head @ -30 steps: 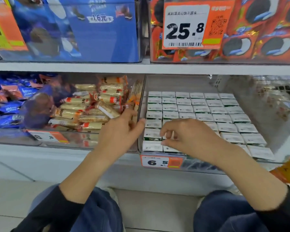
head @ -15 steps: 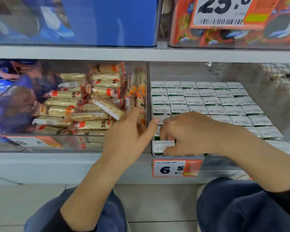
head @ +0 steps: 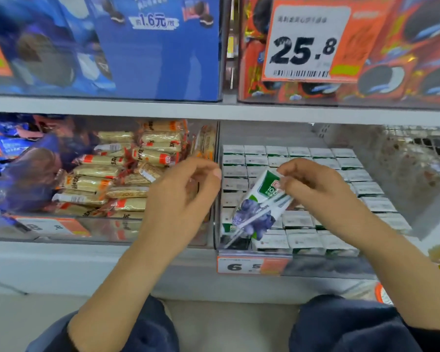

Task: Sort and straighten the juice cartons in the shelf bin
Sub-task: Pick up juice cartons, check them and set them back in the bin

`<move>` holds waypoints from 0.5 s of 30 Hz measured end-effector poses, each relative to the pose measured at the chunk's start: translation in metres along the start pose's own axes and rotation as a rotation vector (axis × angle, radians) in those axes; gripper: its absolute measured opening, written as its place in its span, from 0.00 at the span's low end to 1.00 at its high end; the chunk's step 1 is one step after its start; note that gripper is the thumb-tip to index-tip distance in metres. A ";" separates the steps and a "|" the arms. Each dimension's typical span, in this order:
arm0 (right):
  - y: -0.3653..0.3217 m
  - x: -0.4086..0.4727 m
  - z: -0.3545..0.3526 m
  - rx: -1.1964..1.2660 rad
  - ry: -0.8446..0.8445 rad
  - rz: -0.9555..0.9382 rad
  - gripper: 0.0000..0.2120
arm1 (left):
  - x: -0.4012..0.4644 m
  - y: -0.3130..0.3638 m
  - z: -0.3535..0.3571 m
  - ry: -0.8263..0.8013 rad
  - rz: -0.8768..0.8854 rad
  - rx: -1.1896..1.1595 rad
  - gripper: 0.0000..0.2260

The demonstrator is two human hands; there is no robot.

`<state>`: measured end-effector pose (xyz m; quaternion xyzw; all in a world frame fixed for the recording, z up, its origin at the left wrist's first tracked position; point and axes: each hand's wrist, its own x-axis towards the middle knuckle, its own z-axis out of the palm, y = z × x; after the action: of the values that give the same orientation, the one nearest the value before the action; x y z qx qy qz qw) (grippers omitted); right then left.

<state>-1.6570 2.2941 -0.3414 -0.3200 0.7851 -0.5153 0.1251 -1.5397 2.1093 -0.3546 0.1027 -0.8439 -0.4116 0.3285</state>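
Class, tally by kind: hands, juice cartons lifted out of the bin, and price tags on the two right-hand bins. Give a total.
Hands: 2 (left hand, right hand)
Lifted juice carton: 1
Price tags: 2 (25.8 tag, 6.5 tag)
Total: 5

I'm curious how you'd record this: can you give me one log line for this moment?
right hand: pinches tilted juice carton above bin | left hand: holds nothing, beside it | other cartons: upright rows
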 end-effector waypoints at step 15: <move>0.011 -0.025 -0.004 0.526 0.227 0.148 0.06 | -0.017 0.033 0.054 -0.415 -0.301 -0.450 0.08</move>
<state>-1.6443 2.3153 -0.3531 -0.1588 0.6549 -0.7229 0.1524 -1.5581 2.1720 -0.3621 0.0652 -0.7562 -0.6434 0.0997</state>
